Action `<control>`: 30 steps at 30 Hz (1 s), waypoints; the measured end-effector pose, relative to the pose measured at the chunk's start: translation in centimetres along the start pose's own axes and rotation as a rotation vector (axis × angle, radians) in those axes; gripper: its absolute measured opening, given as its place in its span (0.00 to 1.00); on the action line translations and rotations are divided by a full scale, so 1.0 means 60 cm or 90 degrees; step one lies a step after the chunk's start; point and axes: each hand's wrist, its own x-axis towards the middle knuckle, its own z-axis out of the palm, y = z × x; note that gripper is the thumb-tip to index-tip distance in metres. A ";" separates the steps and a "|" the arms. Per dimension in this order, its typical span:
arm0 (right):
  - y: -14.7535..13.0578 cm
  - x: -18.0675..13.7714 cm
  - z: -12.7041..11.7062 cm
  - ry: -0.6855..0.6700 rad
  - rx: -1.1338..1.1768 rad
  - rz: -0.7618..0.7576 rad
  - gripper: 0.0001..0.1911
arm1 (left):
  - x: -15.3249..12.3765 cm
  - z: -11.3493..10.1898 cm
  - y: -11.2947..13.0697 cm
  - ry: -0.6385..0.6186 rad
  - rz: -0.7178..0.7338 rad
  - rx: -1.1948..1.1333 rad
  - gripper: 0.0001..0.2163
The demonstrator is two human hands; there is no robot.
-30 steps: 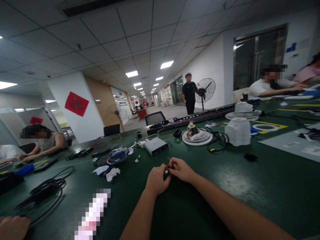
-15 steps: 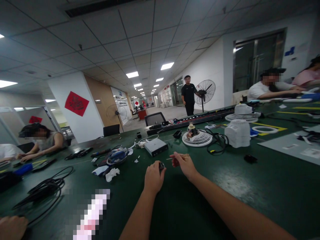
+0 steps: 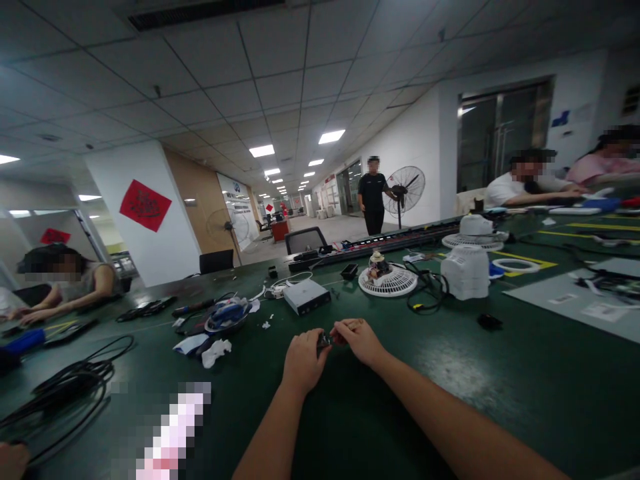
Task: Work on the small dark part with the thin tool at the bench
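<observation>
My left hand (image 3: pixel 304 360) is closed around a small dark part with a shiny metal face (image 3: pixel 325 340), too small to name. Close beside it, my right hand (image 3: pixel 357 340) pinches a thin pale rod, now almost wholly hidden by the fingertips and the part. The fingertips of both hands nearly meet over the green table (image 3: pixel 400 413). Just beyond them lies a grey-white box (image 3: pixel 306 295). Farther back is a white fan grille with a motor on it (image 3: pixel 388 283).
A white plastic housing (image 3: pixel 466 272) and a black part (image 3: pixel 489 321) lie to the right. On the left are crumpled tissue (image 3: pixel 217 353), a bowl of blue items (image 3: pixel 227 313) and coiled black cable (image 3: pixel 75 377). Several people are around; another person's hand (image 3: pixel 14 460) shows at lower left.
My right hand has moved left, bringing the thin rod to the part in my left hand. The whole view has shifted slightly.
</observation>
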 end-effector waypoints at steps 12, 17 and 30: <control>-0.001 0.003 -0.002 0.036 0.095 0.004 0.22 | 0.001 -0.008 0.009 -0.013 -0.032 0.017 0.13; 0.000 0.001 -0.004 0.037 0.036 -0.001 0.21 | 0.000 -0.010 0.012 -0.012 -0.034 0.030 0.13; 0.001 0.001 -0.002 0.027 0.019 0.001 0.21 | 0.000 -0.004 0.009 -0.007 -0.019 0.037 0.12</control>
